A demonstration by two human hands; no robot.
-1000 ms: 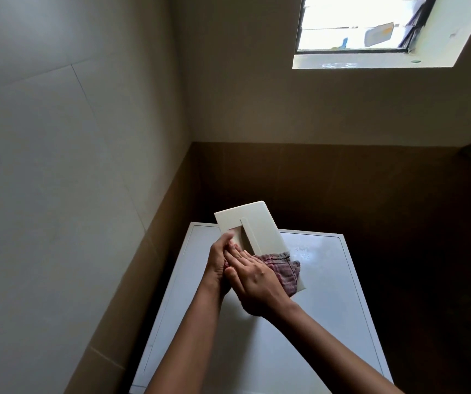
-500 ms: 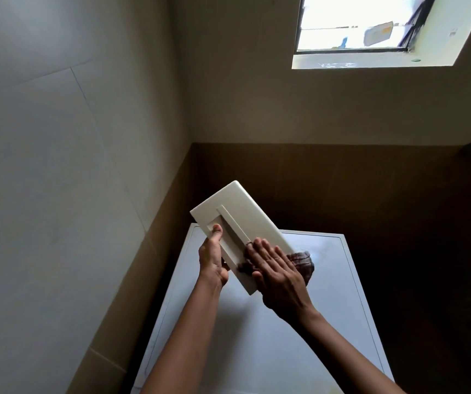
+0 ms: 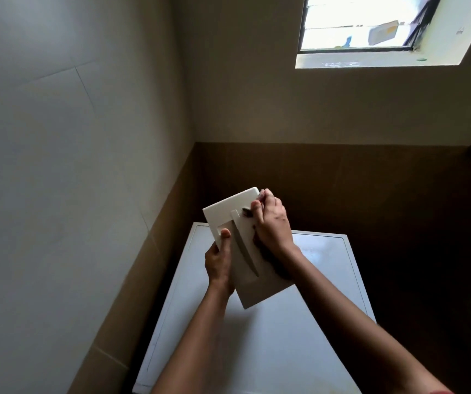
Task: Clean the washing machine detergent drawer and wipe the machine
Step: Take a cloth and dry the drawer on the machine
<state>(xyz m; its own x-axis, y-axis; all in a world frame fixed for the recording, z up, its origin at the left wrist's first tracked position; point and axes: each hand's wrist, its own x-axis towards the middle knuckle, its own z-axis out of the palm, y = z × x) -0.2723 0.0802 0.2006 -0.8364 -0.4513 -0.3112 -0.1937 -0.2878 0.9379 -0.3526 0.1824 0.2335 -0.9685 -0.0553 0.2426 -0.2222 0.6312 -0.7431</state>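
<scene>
The white detergent drawer (image 3: 247,285) is held tilted above the white top of the washing machine (image 3: 299,336). My left hand (image 3: 219,264) grips its left edge, thumb on the face. My right hand (image 3: 271,224) holds a dark checked cloth (image 3: 278,270) against the drawer's upper right part, fingers curled over the cloth near the far corner. Most of the cloth is hidden under the hand and wrist.
A pale wall (image 3: 72,194) stands close on the left, with a brown tiled band (image 3: 342,189) behind the machine. A bright window (image 3: 371,27) is high at the back right. The floor to the right of the machine is dark.
The drawer has been lifted and turned more upright. My right hand with the cloth has moved up its face from the near end to the far corner. My left hand keeps its grip on the edge.
</scene>
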